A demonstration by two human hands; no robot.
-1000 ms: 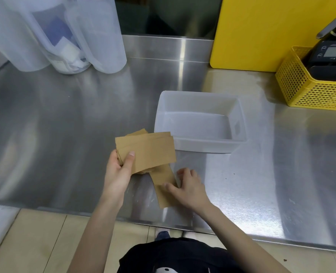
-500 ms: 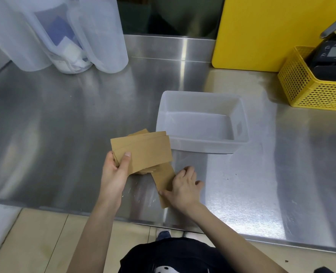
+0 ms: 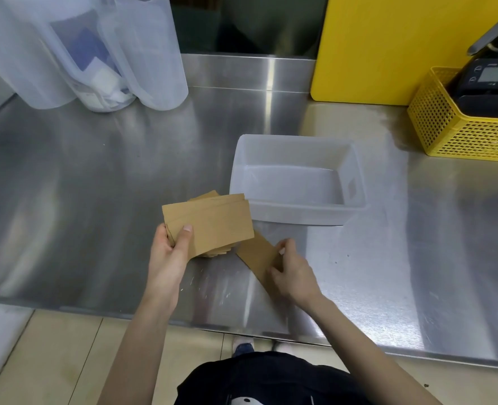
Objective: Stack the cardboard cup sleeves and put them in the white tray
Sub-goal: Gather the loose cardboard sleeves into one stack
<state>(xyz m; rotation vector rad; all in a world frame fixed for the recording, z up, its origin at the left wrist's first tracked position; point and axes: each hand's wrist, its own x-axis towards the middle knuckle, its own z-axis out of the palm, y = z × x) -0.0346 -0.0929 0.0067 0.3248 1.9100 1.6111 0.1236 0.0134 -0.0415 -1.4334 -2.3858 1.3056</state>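
My left hand grips a stack of flat brown cardboard cup sleeves by its left end, thumb on top, just above the steel counter. A single sleeve lies on the counter to the right of the stack, partly under it. My right hand pinches that sleeve's right edge between thumb and fingers. The white tray stands right behind the sleeves with nothing in it.
Several clear plastic jugs stand at the back left. A yellow board leans against the back wall. A yellow mesh basket with a black scale sits at the far right. The counter's front edge runs just below my hands.
My right hand went from lying flat on the single sleeve to curling its fingers round the sleeve's right edge. The stack in my left hand shifted slightly left.
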